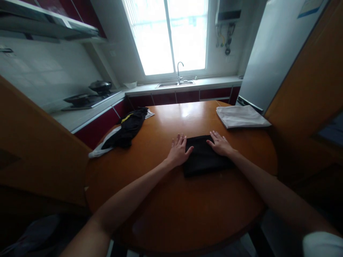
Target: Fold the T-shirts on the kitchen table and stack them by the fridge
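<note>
And here are both hands, down on the folded black cloth (199, 157) at the centre of the round wooden surface (120, 171)! The left hand (177, 151) covers the cloth's nine o'clock edge, palm down, fingers stretched out, thumb apart and reaching over the black. Over at two o'clock on the cloth, the right hand (222, 145) presses flat, its fingers extended towards the far edge, thumb apart too; neither hand is clamped on anything. Look to the surface's ten o'clock: a loose heap of black clothing (131, 125), a yellow stripe on it, white fabric (100, 148) poking out beneath. At two o'clock, a folded white cloth (241, 117) lies flat. Beyond, at twelve, stands the sink tap (178, 71) under a bright window (171, 35).
</note>
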Motion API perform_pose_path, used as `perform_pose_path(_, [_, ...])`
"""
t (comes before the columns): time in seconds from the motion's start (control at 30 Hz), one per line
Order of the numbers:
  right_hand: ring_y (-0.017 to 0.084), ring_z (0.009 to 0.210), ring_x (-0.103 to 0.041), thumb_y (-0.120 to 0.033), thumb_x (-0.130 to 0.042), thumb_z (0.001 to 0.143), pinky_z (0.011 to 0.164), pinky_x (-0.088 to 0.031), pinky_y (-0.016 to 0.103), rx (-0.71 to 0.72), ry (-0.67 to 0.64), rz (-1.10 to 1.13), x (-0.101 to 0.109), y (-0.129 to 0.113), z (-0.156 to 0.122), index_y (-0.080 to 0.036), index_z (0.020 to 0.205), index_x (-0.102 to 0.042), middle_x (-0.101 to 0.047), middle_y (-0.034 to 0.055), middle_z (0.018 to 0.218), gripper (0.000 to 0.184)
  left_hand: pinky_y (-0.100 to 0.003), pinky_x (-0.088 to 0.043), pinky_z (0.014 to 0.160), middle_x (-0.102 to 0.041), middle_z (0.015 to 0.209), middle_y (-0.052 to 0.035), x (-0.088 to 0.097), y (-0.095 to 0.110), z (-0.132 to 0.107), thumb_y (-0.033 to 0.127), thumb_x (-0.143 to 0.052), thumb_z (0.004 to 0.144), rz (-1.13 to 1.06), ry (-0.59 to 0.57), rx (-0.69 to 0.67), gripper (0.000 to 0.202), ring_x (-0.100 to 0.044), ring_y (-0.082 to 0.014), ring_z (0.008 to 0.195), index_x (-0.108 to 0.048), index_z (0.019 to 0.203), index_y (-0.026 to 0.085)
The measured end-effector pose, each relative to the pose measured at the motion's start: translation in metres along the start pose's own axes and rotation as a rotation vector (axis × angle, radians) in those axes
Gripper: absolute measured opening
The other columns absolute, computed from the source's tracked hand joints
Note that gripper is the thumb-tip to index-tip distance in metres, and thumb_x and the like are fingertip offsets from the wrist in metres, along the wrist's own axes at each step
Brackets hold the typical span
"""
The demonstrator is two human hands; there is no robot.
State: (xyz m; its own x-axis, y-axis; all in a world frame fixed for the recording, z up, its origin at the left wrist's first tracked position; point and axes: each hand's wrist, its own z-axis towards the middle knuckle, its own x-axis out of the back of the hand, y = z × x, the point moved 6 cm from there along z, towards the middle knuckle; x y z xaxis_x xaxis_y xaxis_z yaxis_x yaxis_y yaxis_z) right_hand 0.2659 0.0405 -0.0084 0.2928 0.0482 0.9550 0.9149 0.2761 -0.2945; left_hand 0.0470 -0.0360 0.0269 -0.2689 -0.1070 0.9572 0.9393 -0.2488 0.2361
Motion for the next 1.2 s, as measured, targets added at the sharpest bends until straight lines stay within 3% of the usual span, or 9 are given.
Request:
perform_pose_path(0.07, [0.026,0.156,-0.013,-0.058,-0.025,0.103,0.124,-0.016,0.053,-0.001,-0.001,-0.002,0.000,0.000,0.000,-0.017,0.163,-0.019,-0.017,0.0106,0.169,0.073,-0.051,-0.010,0.126,-0.017,0.168,-0.0102,0.004,0.022,-0.012,0.059,-0.032,0.103,-0.017,0.032,-0.172,0.071,-0.007,-0.0270,0.156,-0.026,0.161,0.018])
perform_pose_path(0.2, [0.026,0.156,-0.012,-0.058,-0.025,0.103,0.123,-0.016,0.053,-0.001,-0.001,-0.007,0.001,0.000,0.000,-0.019,0.163,-0.019,-0.017,0.0104,0.169,0.072,-0.053,-0.015,0.125,-0.020,0.168,-0.0036,-0.009,0.050,-0.036,0.061,-0.037,0.102,-0.037,-0.104,-0.366,0.065,-0.013,-0.0282,0.156,-0.031,0.159,0.032])
perform_pose_path(0.33, [0.026,0.156,-0.012,-0.059,-0.025,0.103,0.124,-0.015,0.052,0.000,-0.003,-0.006,0.000,0.000,0.000,-0.020,0.163,-0.019,-0.016,0.0102,0.169,0.072,-0.055,-0.014,0.125,-0.021,0.167,-0.0023,-0.016,0.049,-0.045,0.058,-0.038,0.103,-0.010,-0.124,-0.376,0.059,-0.014,-0.0293,0.155,-0.036,0.157,0.035])
perform_pose_path(0.63, [0.025,0.156,-0.012,-0.059,-0.024,0.103,0.124,-0.015,0.052,0.000,0.000,0.003,-0.001,0.001,0.002,-0.020,0.163,-0.019,-0.016,0.0102,0.169,0.072,-0.054,-0.014,0.125,-0.020,0.168,-0.0018,-0.014,0.046,-0.050,0.059,-0.037,0.103,-0.041,-0.144,-0.369,0.059,-0.015,-0.0285,0.155,-0.036,0.157,0.036])
perform_pose_path(0.73, [0.026,0.156,-0.013,-0.059,-0.024,0.103,0.123,-0.015,0.052,-0.003,0.001,0.007,0.000,0.000,0.001,-0.019,0.163,-0.020,-0.017,0.0106,0.169,0.072,-0.053,-0.019,0.124,-0.028,0.166,-0.0026,-0.010,0.046,-0.039,0.065,-0.040,0.099,-0.089,-0.174,-0.355,0.063,-0.020,-0.0299,0.154,-0.041,0.154,0.034])
perform_pose_path(0.83, [0.025,0.156,-0.013,-0.059,-0.024,0.103,0.124,-0.015,0.052,-0.001,0.004,0.005,0.000,0.000,0.000,-0.019,0.163,-0.020,-0.016,0.0103,0.169,0.072,-0.050,-0.021,0.124,-0.034,0.163,-0.0047,-0.003,0.040,-0.013,0.067,-0.039,0.098,-0.105,-0.100,-0.311,0.067,-0.023,-0.0295,0.154,-0.045,0.152,0.029])
perform_pose_path(0.9, [0.025,0.156,-0.012,-0.058,-0.025,0.103,0.124,-0.014,0.052,-0.005,0.007,0.002,0.001,0.000,0.000,-0.017,0.162,-0.020,-0.016,0.0101,0.169,0.073,-0.050,-0.020,0.125,-0.032,0.164,-0.0064,-0.003,0.031,0.006,0.064,-0.038,0.100,-0.069,-0.056,-0.254,0.067,-0.021,-0.0297,0.154,-0.044,0.153,0.025])
perform_pose_path(1.0, [0.024,0.156,-0.012,-0.058,-0.025,0.102,0.124,-0.014,0.051,-0.013,0.000,-0.003,0.001,0.000,0.000,-0.016,0.162,-0.020,-0.016,0.0102,0.169,0.073,-0.052,-0.016,0.125,-0.029,0.165,-0.0075,-0.014,0.013,0.026,0.063,-0.037,0.100,0.005,-0.093,-0.163,0.068,-0.019,-0.0308,0.154,-0.039,0.156,0.026])
perform_pose_path(1.2, [0.025,0.156,-0.013,-0.059,-0.026,0.102,0.124,-0.014,0.051,-0.013,-0.006,-0.009,0.000,0.002,0.002,-0.017,0.163,-0.019,-0.016,0.0099,0.169,0.074,-0.052,-0.014,0.125,-0.027,0.166,-0.0060,-0.025,0.000,0.031,0.065,-0.034,0.100,0.038,-0.113,-0.145,0.067,-0.019,-0.0289,0.155,-0.036,0.158,0.030])
